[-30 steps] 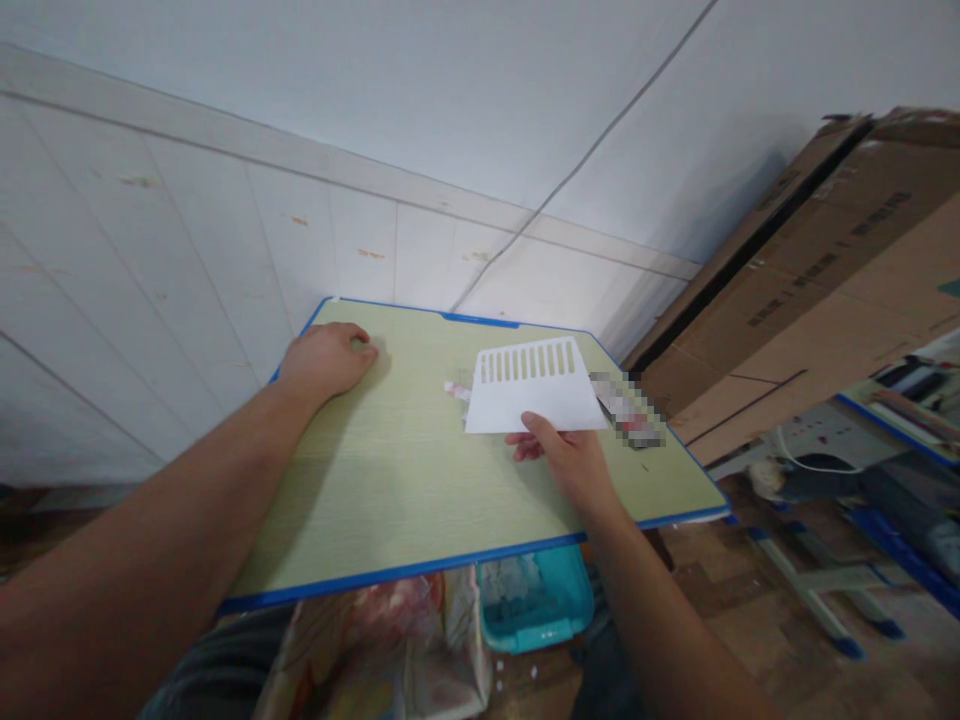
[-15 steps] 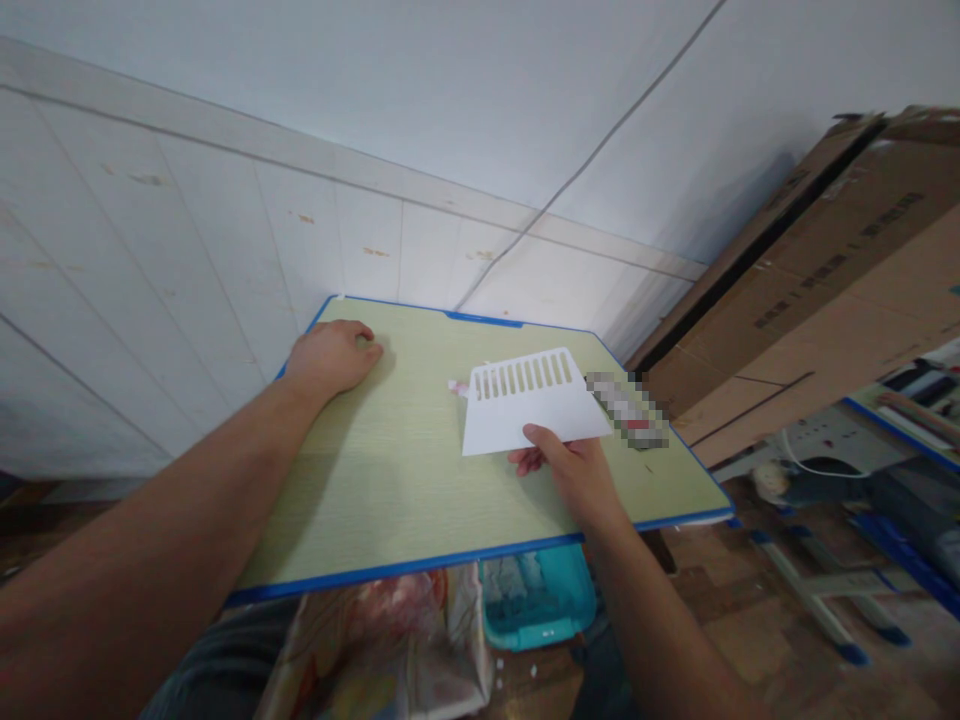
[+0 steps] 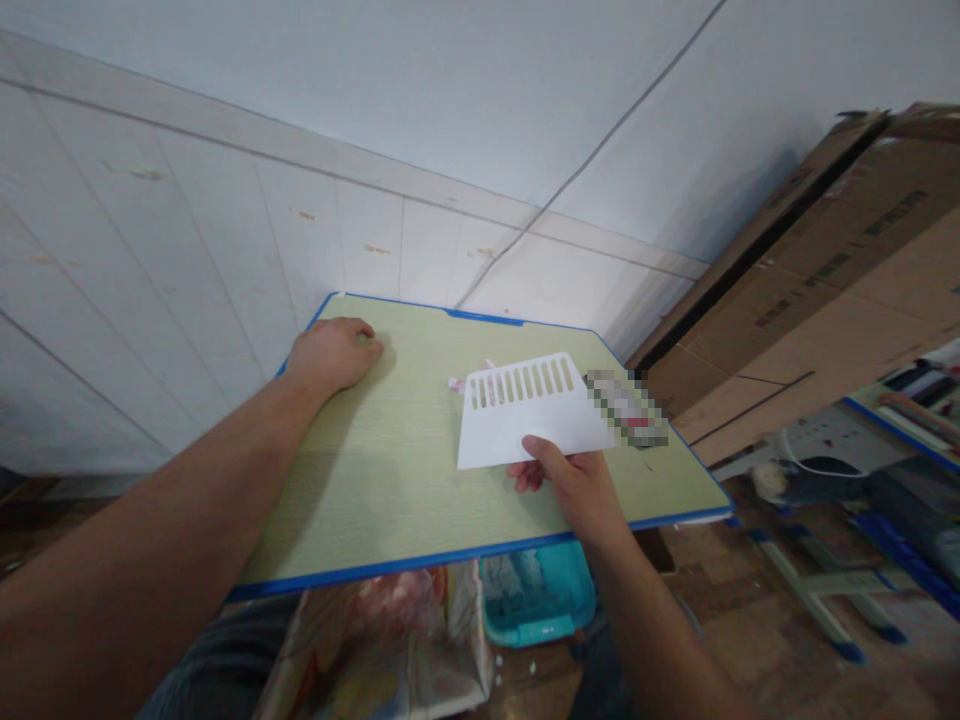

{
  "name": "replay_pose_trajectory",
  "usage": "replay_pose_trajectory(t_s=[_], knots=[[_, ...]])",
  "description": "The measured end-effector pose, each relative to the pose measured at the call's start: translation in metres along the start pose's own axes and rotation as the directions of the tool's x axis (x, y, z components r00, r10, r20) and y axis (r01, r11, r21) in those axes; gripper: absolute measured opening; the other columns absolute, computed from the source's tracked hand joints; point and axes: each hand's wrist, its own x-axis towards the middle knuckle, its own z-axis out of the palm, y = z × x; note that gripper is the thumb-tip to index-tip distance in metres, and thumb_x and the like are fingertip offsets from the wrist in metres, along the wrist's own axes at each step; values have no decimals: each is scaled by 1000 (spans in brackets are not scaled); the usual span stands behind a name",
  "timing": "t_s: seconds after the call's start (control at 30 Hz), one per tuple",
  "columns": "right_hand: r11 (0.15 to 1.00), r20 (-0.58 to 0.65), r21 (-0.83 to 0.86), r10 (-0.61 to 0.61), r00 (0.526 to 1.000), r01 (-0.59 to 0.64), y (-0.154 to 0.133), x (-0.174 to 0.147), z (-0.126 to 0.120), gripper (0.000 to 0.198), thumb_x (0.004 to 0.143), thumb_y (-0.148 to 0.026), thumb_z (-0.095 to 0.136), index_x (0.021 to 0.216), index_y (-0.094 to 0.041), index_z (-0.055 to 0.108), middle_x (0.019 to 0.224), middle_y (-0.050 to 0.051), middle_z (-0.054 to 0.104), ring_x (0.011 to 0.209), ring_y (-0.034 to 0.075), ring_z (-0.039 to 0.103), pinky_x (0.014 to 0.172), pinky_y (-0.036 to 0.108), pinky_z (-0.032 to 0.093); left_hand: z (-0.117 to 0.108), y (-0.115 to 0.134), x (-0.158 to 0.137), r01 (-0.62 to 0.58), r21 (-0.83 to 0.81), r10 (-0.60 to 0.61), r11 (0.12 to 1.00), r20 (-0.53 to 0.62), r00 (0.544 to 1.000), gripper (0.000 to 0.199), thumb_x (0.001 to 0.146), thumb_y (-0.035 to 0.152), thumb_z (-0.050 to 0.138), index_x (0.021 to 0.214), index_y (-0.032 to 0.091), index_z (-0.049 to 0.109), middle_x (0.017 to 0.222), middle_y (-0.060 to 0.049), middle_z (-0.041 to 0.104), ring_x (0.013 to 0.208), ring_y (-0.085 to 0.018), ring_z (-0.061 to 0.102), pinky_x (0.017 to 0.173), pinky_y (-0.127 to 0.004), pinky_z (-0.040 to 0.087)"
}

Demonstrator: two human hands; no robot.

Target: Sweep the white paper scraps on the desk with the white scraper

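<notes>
A white card point(image 3: 529, 430) with a row of long slots along its far edge is in my right hand point(image 3: 574, 485). The thumb lies on top and the fingers are beneath it, so the card is pinched at its near edge. It is held over the tabletop point(image 3: 390, 480). Under and beside its far left corner lies a small pinkish-white thing point(image 3: 457, 384), partly covered. My left hand point(image 3: 334, 355) rests on the tabletop near its left edge, fingers curled in loosely, with nothing visible in them.
A blurred-out item point(image 3: 626, 408) lies right of the card. Tall cardboard boxes point(image 3: 832, 290) lean at the right. Below the table are a teal bin point(image 3: 540, 630) and a bag point(image 3: 450, 670) with pinkish contents. A cable point(image 3: 600, 145) runs down the wall behind.
My right hand has drawn the white card slightly toward me and to the left. More of the pinkish thing shows through its left slots. My left hand has stayed in place.
</notes>
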Motion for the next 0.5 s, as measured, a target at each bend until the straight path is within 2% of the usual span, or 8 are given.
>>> replay_pose_trajectory(t_s=[0.23,0.5], knots=[[999,80,-30,44,996,-42,-11,-7,-2,38,96,-51,87,71,-23,83,69,12,85,57,25,77,61,36,66,1,-1,1,5,-21,-5,1000,-10,1000,64,102,53,61,150,22,90,166,-17,83,154,-45,76,128,-52,61],[998,52,-35,57,997,-55,-13,-16,-13,34,97,-44,86,69,-24,83,67,10,84,58,26,78,62,37,68,3,-3,2,-1,-15,1,1000,-8,1000,67,102,54,58,151,22,90,165,-17,84,152,-44,77,126,-53,62]])
